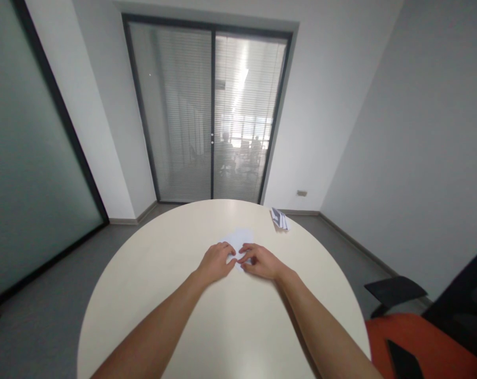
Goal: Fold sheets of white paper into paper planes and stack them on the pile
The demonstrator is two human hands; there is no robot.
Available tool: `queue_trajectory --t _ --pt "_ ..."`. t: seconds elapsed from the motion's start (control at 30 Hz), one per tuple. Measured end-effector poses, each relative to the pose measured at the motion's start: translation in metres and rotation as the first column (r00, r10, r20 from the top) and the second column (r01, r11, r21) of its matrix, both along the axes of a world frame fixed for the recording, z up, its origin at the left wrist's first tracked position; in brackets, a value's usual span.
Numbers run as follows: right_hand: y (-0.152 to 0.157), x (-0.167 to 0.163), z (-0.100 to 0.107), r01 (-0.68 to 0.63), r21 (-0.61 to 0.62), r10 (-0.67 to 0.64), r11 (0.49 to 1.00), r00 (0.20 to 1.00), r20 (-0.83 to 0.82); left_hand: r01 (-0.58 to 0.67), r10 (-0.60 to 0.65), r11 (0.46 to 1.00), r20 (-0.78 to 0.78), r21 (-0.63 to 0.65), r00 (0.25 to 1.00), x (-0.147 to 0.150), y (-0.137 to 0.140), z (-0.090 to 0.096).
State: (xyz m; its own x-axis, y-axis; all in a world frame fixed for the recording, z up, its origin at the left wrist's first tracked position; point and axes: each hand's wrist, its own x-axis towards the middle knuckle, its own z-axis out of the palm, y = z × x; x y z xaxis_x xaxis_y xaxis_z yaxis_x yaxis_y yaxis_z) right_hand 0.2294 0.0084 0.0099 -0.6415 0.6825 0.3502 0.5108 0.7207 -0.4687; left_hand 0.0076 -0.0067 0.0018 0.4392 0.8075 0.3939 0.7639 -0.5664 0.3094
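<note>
Round cream surface (238, 316): flat white paper sheet (244, 237) toward 12 o'clock. Left hand (218, 262) at its 8, right hand (262, 261) at its 4; each grip half-curled, pinch indeterminable. Light, even fingertip pressure should prevent slipping.

White paper (243, 236): plain, far part flat on the counter (230, 326), near part partly hidden; folds indeterminable.

Glare shines through the right-hand blinds (244, 105) into a dim, blurry view.
</note>
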Motion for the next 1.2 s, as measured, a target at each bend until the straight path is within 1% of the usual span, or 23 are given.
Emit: queue_trajectory --t 0.13,0.27,0.4,0.53,0.67,0.8,0.93,1.07,1.2 --pt "-0.003 0.001 0.003 0.017 -0.01 -0.016 1.0 0.999 0.048 -0.033 0.033 0.999 0.008 -0.008 0.999 -0.001 0.003 -0.001" --pt "-0.008 -0.003 0.008 0.006 0.038 -0.009 0.999 0.997 0.074 -0.065 0.065 0.998 -0.042 0.012 0.997 0.001 0.003 0.002" --pt "-0.009 -0.005 0.007 0.021 0.024 -0.022 0.999 0.998 0.061 -0.002 0.001 1.0 -0.036 -0.02 0.999 -0.001 0.001 0.004" --pt "-0.007 -0.004 0.006 0.015 -0.001 -0.015 1.0 0.999 0.044 0.038 -0.038 0.999 0.005 -0.034 0.999 -0.008 0.004 0.0" --pt "-0.009 -0.005 0.007 0.01 0.054 -0.013 0.999 0.999 0.046 0.061 -0.062 0.997 -0.007 -0.048 0.998 -0.014 0.007 -0.004" --pt "-0.008 -0.003 0.001 0.01 0.087 -0.015 0.996 0.998 0.058 0.116 -0.116 0.991 -0.001 -0.065 0.993 -0.015 0.005 -0.002" --pt "-0.005 -0.001 -0.005 0.063 0.076 -0.072 0.995 0.99 0.12 0.098 -0.097 0.993 0.012 -0.06 0.995 -0.015 0.003 -0.001" --pt "-0.004 -0.002 -0.005 0.136 0.111 -0.154 0.984 0.973 0.174 0.036 -0.035 0.999 0.028 -0.032 0.999 -0.012 0.003 0.002" --pt "-0.005 -0.005 -0.004 0.231 0.137 -0.258 0.963 0.936 0.24 -0.03 0.028 0.999 -0.056 -0.025 0.998 -0.008 0.0 0.011"
